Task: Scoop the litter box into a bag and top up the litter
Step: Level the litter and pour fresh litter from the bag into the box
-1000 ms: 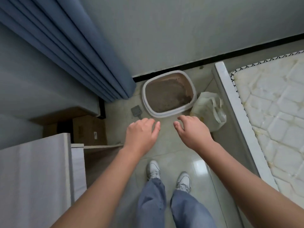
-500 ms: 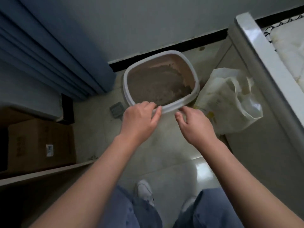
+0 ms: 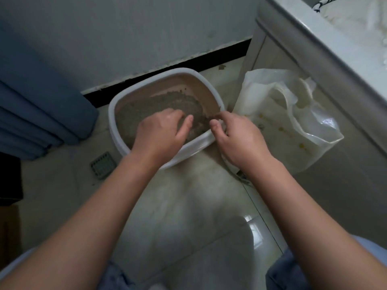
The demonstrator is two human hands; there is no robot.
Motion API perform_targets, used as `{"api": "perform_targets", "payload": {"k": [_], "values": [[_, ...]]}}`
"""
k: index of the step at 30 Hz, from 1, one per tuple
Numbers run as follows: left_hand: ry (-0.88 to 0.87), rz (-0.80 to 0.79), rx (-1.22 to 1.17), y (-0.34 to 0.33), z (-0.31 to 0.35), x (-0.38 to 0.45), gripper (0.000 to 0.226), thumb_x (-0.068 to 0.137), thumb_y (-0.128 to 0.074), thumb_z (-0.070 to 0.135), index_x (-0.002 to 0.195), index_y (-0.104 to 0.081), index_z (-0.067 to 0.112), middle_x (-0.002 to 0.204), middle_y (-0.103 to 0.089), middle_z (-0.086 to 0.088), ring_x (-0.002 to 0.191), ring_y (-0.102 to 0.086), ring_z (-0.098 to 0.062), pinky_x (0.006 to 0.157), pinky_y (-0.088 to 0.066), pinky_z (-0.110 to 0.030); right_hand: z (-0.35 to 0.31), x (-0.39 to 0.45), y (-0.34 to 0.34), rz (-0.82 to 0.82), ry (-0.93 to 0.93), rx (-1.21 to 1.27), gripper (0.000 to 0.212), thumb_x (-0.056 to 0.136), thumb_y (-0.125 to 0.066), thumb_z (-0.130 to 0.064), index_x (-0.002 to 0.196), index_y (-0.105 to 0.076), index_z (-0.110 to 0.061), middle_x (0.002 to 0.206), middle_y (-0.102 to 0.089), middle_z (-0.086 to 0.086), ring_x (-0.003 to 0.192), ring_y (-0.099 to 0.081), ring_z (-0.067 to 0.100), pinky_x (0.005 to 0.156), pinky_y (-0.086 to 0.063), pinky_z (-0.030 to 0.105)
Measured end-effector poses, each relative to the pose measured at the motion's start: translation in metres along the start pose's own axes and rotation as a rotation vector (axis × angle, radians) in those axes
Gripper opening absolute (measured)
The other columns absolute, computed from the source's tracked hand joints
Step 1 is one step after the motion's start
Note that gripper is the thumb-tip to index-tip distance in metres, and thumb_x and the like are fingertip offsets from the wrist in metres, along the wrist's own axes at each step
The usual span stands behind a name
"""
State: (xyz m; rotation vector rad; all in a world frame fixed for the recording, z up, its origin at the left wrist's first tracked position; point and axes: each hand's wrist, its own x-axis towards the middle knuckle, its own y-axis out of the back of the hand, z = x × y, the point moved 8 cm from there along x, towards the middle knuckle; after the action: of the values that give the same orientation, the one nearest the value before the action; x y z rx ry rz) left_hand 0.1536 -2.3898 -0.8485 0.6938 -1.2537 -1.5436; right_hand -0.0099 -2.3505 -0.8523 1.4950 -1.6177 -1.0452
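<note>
A grey wall fills the view from 10 to 1 o'clock, with a black skirting along its foot. Blue curtain folds hang at 9 o'clock and reach down to the floor, which is pale glossy tile. A small grey floor drain sits in the tile at 8 o'clock, below the curtain. A pale bed frame runs diagonally across 2 o'clock, and a white quilted mattress lies on it at the top corner. Blue trouser legs show along the bottom edge at 5 and 7 o'clock.
</note>
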Motion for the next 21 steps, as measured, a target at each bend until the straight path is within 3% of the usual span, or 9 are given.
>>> {"api": "perform_targets", "payload": {"k": [3,7,11,14,16,21], "values": [[-0.011,-0.044,0.003,-0.012,0.0,-0.007,0.047,0.099,-0.034,0.052,0.106,-0.068,0.02,0.103,-0.069,-0.003,0.096,-0.064,-0.029,0.073,-0.05,-0.04,0.006,-0.012,0.004,-0.027,-0.017,0.005,0.038,0.1,-0.039,-0.043,0.114,-0.06,-0.014,0.111,-0.065,0.008,0.108,-0.054,0.031,0.086,-0.045,0.042],[-0.051,-0.047,-0.006,-0.021,0.012,0.007,0.052,0.097,-0.031,0.054,0.1,-0.069,0.019,0.098,-0.068,-0.003,0.091,-0.064,-0.029,0.071,-0.05,-0.04,0.021,-0.015,0.0,-0.039,-0.048,0.002,0.037,0.1,-0.04,-0.042,0.117,-0.061,-0.016,0.113,-0.066,0.008,0.109,-0.055,0.03,0.084,-0.044,0.039],[-0.158,-0.028,-0.061,-0.027,0.041,0.024,0.042,0.1,-0.037,0.05,0.1,-0.068,0.022,0.096,-0.067,0.0,0.087,-0.063,-0.025,0.066,-0.047,-0.036,0.031,-0.016,0.007,0.01,-0.072,0.014,0.039,0.1,-0.041,-0.042,0.124,-0.059,-0.016,0.122,-0.065,0.007,0.115,-0.055,0.028,0.092,-0.043,0.037],[-0.22,-0.031,-0.095,-0.033,0.059,0.032,0.044,0.098,-0.034,0.054,0.1,-0.068,0.025,0.094,-0.067,0.003,0.086,-0.063,-0.022,0.064,-0.045,-0.035,0.049,-0.028,0.013,0.02,-0.161,0.132,0.036,0.1,-0.043,-0.04,0.122,-0.062,-0.018,0.12,-0.067,0.003,0.112,-0.058,0.023,0.088,-0.043,0.031],[-0.272,-0.009,-0.123,-0.034,0.073,0.035,0.047,0.095,-0.033,0.056,0.101,-0.068,0.025,0.095,-0.068,0.005,0.087,-0.064,-0.021,0.065,-0.049,-0.035,0.065,-0.041,0.012,0.014,-0.244,0.195,0.032,0.1,-0.045,-0.039,0.115,-0.065,-0.019,0.112,-0.07,0.001,0.106,-0.061,0.022,0.077,-0.04,0.028],[-0.473,0.073,-0.214,-0.035,0.13,0.035,0.04,0.095,-0.051,0.048,0.11,-0.07,0.017,0.096,-0.072,0.0,0.084,-0.068,-0.022,0.064,-0.053,-0.035,0.104,-0.056,0.015,0.04,-0.382,0.21,0.03,0.1,-0.045,-0.039,0.111,-0.065,-0.02,0.106,-0.071,0.003,0.101,-0.063,0.024,0.073,-0.038,0.027]]}}
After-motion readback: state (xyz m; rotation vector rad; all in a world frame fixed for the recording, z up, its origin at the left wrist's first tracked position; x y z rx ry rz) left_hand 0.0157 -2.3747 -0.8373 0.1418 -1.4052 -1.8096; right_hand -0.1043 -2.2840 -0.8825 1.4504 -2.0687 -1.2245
